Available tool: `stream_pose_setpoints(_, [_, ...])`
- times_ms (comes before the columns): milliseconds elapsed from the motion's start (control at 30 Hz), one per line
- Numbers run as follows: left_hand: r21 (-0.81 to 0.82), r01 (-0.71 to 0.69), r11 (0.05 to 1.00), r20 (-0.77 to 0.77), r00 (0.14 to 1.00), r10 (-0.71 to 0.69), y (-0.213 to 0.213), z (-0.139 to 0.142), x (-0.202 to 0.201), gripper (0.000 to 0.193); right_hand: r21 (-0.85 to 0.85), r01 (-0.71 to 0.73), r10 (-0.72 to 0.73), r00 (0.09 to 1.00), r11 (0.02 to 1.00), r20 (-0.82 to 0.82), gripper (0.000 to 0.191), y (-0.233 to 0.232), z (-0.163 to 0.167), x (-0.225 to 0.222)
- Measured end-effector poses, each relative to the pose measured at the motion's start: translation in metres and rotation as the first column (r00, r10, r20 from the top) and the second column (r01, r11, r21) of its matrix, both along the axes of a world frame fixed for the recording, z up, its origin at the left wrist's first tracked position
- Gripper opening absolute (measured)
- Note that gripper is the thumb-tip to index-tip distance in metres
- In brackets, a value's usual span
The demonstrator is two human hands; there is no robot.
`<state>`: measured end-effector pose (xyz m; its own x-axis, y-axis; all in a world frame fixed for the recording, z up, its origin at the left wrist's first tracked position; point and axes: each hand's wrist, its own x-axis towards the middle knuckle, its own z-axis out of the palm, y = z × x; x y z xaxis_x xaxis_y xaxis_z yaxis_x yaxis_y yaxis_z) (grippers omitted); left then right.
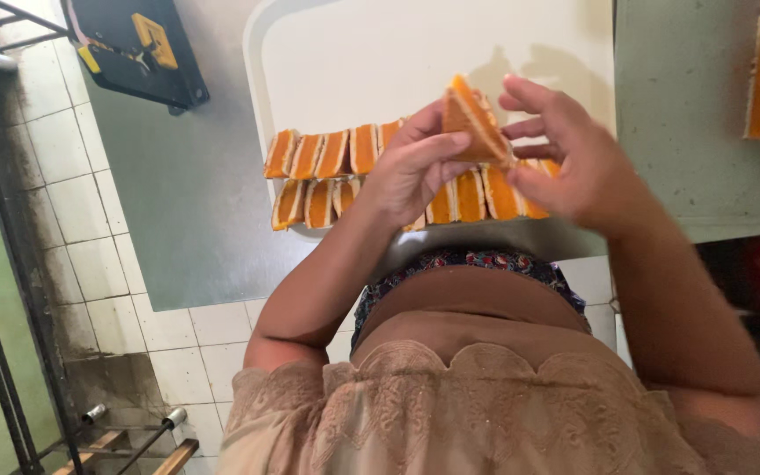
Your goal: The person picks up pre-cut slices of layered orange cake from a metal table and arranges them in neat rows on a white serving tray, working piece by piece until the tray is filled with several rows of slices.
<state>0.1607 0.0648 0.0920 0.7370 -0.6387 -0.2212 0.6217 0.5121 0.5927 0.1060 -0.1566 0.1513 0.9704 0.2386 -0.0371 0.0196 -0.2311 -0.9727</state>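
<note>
Left hand [411,171] pinches orange triangular cake slice [471,119] above white tray's [327,53] near edge | right hand [565,158] open, fingertips steadying it | judged soft, crumbly, light: hold by flat faces | sliced rows [327,154] lie on tray, grey worktop [195,202].

Head camera looks steeply down, close over the tray [310,53]
</note>
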Motion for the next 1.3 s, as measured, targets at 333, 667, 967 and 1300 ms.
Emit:
stream_pose_setpoints(333, [0.055, -0.040, 0.998, -0.135, 0.990, 0.047, -0.049, -0.029, -0.001, 0.055, -0.488, 0.388, -0.071, 0.833, 0.781, 0.548, 0.060, -0.006, -0.033, -0.013])
stream_pose_setpoints(667, [0.267, 0.105, 0.958, -0.077, 0.993, -0.087, -0.052, -0.024, -0.010, 0.060, -0.404, 0.388, -0.219, 0.888, 0.828, 0.404, 0.065, -0.019, -0.054, -0.005])
stream_pose_setpoints(967, [0.723, -0.315, 0.615, 0.663, 0.568, -0.488, -0.028, 0.032, -0.005, 0.075, 0.555, 0.401, -0.010, 0.817, 0.729, -0.577, 0.036, -0.082, -0.099, 0.012])
stream_pose_setpoints(1300, [0.618, -0.439, 0.652, 0.701, -0.068, -0.710, -0.052, 0.018, 0.047, 0.068, 0.714, 0.272, 0.188, 0.850, 0.645, -0.493, 0.053, -0.061, -0.089, 0.009])
